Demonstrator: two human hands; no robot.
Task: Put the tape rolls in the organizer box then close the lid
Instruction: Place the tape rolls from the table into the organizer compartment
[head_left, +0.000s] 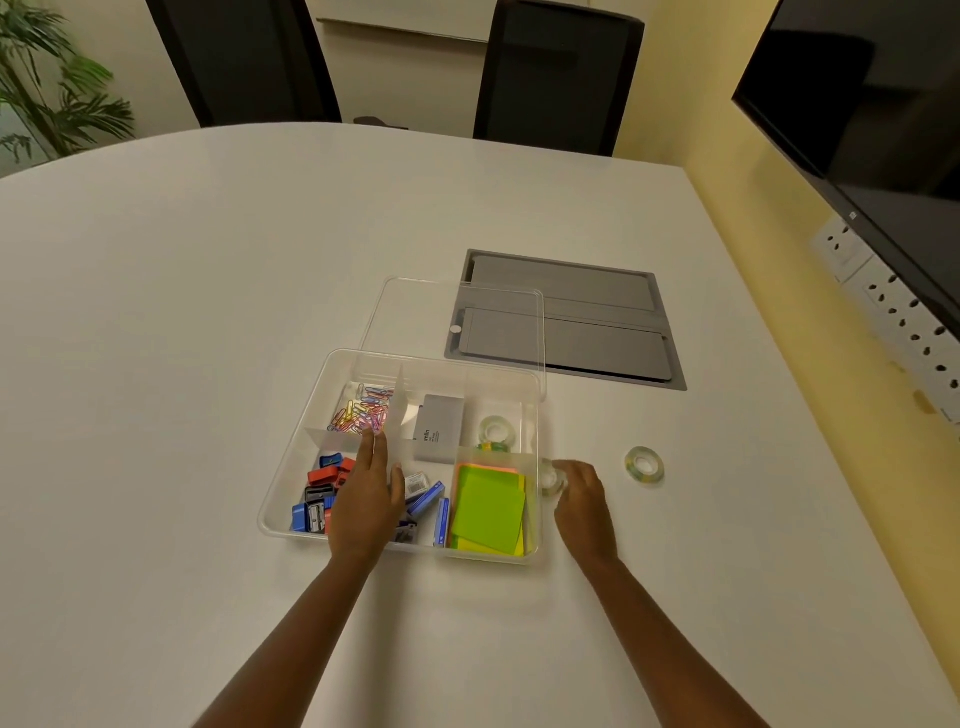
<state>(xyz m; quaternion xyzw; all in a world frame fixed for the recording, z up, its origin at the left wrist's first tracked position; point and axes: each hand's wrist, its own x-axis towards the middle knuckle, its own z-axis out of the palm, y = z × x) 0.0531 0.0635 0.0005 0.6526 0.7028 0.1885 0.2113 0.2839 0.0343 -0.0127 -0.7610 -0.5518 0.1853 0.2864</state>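
While right hand (581, 496) grip pinches clear tape roll (551, 477) (glossy), left hand (366, 493) flat, fingers spread.

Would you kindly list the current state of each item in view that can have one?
Organizer box: open, lid off.
Lid: lying flat behind the box.
Tape roll in box: in the far right compartment.
Tape roll on table: lying flat, untouched.
Third tape roll: gripped by right hand.
Left hand: open, over the box.

2 dark chairs (556, 73) stand behind the white tabletop (208, 291); a grey cable hatch (587, 312) is set into it.
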